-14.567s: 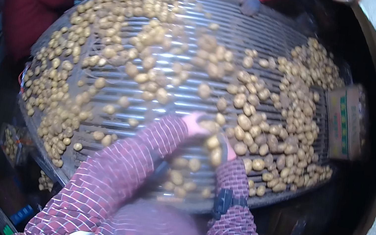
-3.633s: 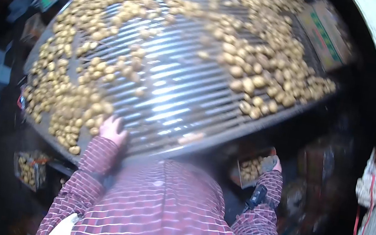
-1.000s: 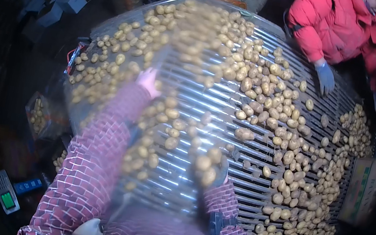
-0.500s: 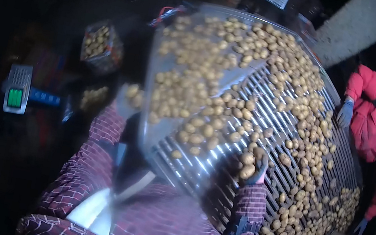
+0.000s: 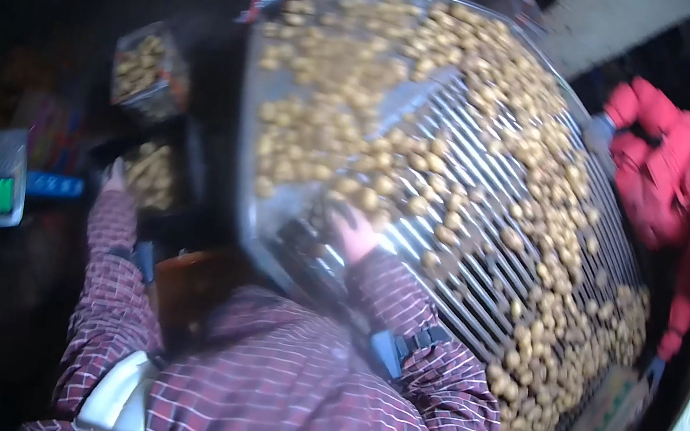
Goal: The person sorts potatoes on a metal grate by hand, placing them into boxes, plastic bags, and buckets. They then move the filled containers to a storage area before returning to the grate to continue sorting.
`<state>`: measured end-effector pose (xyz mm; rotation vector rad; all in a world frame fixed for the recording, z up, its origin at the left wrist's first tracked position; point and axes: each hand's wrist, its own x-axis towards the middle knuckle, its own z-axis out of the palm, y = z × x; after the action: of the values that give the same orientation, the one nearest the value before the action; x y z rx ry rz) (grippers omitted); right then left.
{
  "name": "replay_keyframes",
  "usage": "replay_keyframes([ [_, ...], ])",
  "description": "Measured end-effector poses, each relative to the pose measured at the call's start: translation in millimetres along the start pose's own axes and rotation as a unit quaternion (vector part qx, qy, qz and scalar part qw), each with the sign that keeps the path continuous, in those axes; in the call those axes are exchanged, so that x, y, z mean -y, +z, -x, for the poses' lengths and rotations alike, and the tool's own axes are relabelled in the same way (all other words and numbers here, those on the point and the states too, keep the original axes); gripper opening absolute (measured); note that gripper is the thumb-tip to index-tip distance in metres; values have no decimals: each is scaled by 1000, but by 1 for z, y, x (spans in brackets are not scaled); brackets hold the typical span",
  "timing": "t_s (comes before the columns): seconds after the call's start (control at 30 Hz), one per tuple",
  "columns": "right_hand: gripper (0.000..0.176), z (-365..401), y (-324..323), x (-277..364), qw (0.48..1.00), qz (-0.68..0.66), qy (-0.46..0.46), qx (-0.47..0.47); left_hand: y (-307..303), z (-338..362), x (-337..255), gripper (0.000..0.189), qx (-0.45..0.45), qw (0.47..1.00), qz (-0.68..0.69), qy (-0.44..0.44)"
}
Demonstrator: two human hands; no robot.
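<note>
My left hand (image 5: 114, 174) is at the left edge of a dark container (image 5: 195, 157) holding potatoes (image 5: 151, 174). Its fingers are small and blurred against the rim, and I cannot tell how they are bent. On the slatted sorting table (image 5: 478, 184), my right hand (image 5: 351, 231) reaches in beside loose potatoes (image 5: 372, 194), palm down. Its darkened fingers are stretched towards them, with nothing visible in its grasp. Potatoes lie thickly over the back and right of the table.
A clear-sided bin of potatoes (image 5: 141, 71) stands behind the container. At far left is a scale display (image 5: 1, 195) with green digits. Across the table a person in a red jacket (image 5: 662, 170) works with gloved hands, one near a carton (image 5: 602, 418).
My left hand has moved left from the table's edge to the dark container; the potatoes it carried are out of it. My right hand has moved left, away from the potatoes it held.
</note>
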<state>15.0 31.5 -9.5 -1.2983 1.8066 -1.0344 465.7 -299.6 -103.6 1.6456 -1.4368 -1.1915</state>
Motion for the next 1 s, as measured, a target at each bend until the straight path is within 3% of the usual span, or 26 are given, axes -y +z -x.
replay_keyframes([
  [0.03, 35, 23, -21, 8, 984, -117, 126, -38, 15, -31, 22, 40, -55, 997, 48, 12],
  [0.07, 35, 50, -41, 14, 974, -89, 196, -69, 39, -48, 28, 36, -111, 989, 95, 22],
  [0.13, 34, 114, -46, -40, 913, -161, 312, -208, 114, -18, -23, 38, -39, 988, -64, 132],
  [0.2, 32, 168, -73, -61, 910, -33, 328, -253, 217, 62, -108, 43, 88, 977, -24, 194],
  [0.23, 31, 194, -78, -77, 892, -54, 328, -305, 258, 115, -159, 44, 119, 966, -59, 222],
  [0.27, 30, 215, -80, -90, 873, -75, 327, -354, 298, 147, -167, 45, 211, 947, -32, 242],
  [0.3, 30, 229, -82, -94, 862, -73, 334, -373, 338, 179, -176, 46, 304, 919, -2, 251],
  [0.33, 29, 239, -85, -98, 852, -71, 340, -392, 355, 217, -211, 49, 381, 872, -144, 272],
  [0.37, 29, 245, -88, -101, 841, -69, 346, -410, 385, 237, -218, 50, 458, 771, -156, 414],
  [0.4, 30, 247, -88, -99, 840, -68, 359, -400, 415, 260, -212, 49, 440, 720, -281, 457],
  [0.53, 39, 237, -88, -96, 839, -39, 414, -351, 484, 284, -193, 41, 484, 604, -409, 484],
  [0.6, 42, 221, -121, -87, 837, -9, 434, -333, 498, 273, -181, 37, 472, 586, -437, 492],
  [0.67, 47, 214, -159, -120, 822, -23, 440, -361, 485, 252, -181, 32, 469, 606, -386, 513],
  [0.73, 44, 195, -202, -153, 819, 41, 377, -432, 463, 235, -181, 28, 437, 627, -341, 548],
  [0.8, 52, 168, -244, -172, 813, 178, 355, -426, 440, 222, -190, 28, 432, 643, -327, 541],
  [0.9, 65, 111, -267, -169, 820, 282, 358, -347, 414, 198, -191, 28, 387, 681, -374, 496],
  [1.0, 49, 55, -247, -137, 816, 302, 442, -216, 392, 171, -187, 26, 343, 717, -331, 509],
])
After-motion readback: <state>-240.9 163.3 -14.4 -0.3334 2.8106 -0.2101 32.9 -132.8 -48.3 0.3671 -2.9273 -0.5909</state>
